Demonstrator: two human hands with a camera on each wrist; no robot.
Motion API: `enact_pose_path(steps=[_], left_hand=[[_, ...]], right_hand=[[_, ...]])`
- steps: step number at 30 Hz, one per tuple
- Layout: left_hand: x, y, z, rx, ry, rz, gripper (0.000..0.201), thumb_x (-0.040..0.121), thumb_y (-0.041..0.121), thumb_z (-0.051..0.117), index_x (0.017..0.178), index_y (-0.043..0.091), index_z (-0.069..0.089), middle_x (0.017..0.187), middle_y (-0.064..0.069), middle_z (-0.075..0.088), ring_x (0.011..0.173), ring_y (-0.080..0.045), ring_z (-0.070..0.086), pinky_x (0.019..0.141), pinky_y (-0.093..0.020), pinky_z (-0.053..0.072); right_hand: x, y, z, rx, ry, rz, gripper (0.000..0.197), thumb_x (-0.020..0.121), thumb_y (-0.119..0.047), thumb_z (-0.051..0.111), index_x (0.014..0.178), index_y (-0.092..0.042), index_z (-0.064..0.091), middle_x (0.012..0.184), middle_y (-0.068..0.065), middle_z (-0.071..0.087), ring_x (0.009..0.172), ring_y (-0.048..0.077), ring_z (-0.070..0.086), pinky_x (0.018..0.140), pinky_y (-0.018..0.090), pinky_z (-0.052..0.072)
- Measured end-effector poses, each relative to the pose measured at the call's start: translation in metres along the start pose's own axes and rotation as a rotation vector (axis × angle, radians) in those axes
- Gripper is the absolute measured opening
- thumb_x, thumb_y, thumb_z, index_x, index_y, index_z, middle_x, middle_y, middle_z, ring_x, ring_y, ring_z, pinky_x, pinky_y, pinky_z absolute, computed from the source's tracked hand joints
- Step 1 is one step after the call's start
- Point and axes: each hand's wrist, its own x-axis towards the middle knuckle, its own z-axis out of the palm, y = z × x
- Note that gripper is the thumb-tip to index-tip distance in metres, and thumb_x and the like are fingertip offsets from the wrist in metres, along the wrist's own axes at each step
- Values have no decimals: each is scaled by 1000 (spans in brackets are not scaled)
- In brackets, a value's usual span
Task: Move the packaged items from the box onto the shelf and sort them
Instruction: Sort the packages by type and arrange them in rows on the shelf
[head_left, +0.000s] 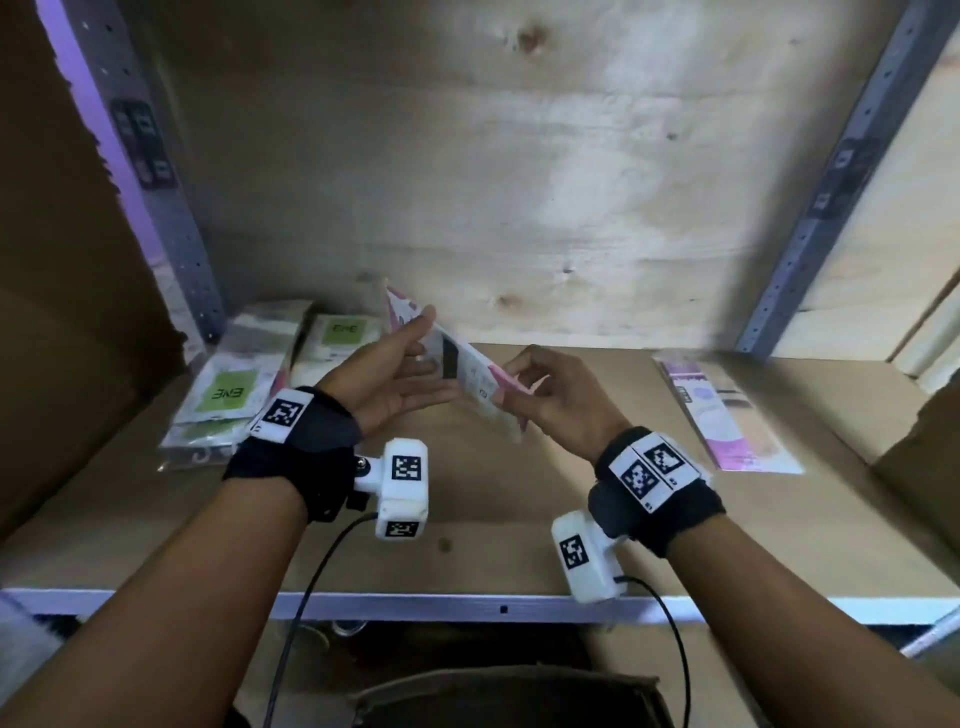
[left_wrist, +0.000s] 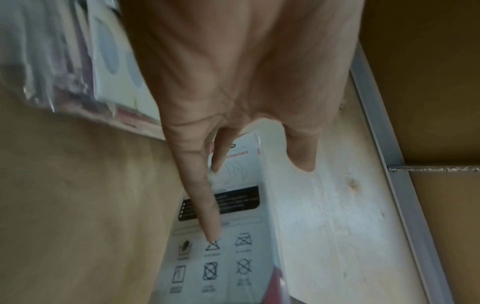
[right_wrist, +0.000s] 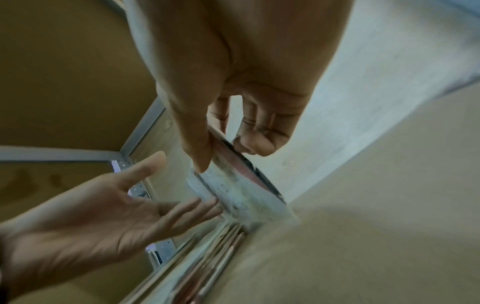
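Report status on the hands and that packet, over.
Right hand pinches the pink-and-white packet above the shelf. Left hand open, fingers flat against it. Green-label packets stacked left, pink packet right. Nothing blocking.

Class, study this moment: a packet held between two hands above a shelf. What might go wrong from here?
1. The right hand only pinches the packet at one end; the left hand has straight fingers against it, so it may slip.
2. Green-label packets lie left, a pink packet right; it could be placed with the wrong group.
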Motion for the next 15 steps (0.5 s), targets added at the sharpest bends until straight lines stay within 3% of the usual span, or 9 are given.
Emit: enact_pose_path(steps=[3, 6, 9, 11, 15], left_hand=[[8, -6, 22, -18, 34, 47, 59, 73, 51, 81, 105, 8, 57, 112, -18, 59, 98, -35, 72, 72, -42, 61], [15, -17, 38, 3, 53, 105, 27, 89, 32, 72, 94, 12, 57, 110, -18, 62, 108, -32, 66, 72, -43, 62], [23, -28, 50, 50, 52, 87, 7, 96, 10, 60, 92, 4, 58, 107, -23, 65, 89, -28, 73, 70, -36, 63], [29, -34, 56, 88, 69, 75, 10, 98, 3, 53, 99, -3, 60, 106, -24, 66, 78, -24, 74, 69, -33, 63], [39, -45, 64, 206, 95, 38, 21, 100, 3, 46, 118, 1, 58, 109, -18, 67, 85, -21, 68, 69, -29, 61]], right_hand=[[-8, 7, -9, -124, 31, -112, 20, 75, -19, 78, 91, -24, 68, 80, -2, 64, 59, 9, 58, 57, 21, 44], [-10, 13, -18, -240, 8, -174, 28, 72, -18, 77, 96, -26, 68, 85, -4, 60, 68, 3, 50, 62, 19, 42], [-11, 25, -28, -320, -46, -153, 36, 69, -23, 81, 100, -27, 66, 92, 0, 58, 73, 5, 49, 62, 18, 38], [-14, 31, -37, -347, -94, -113, 42, 68, -32, 83, 105, -29, 64, 96, 0, 58, 78, 6, 51, 63, 16, 36], [-21, 45, -59, -239, -122, 7, 47, 66, -55, 82, 104, -34, 65, 97, -5, 59, 73, 3, 56, 66, 16, 42]])
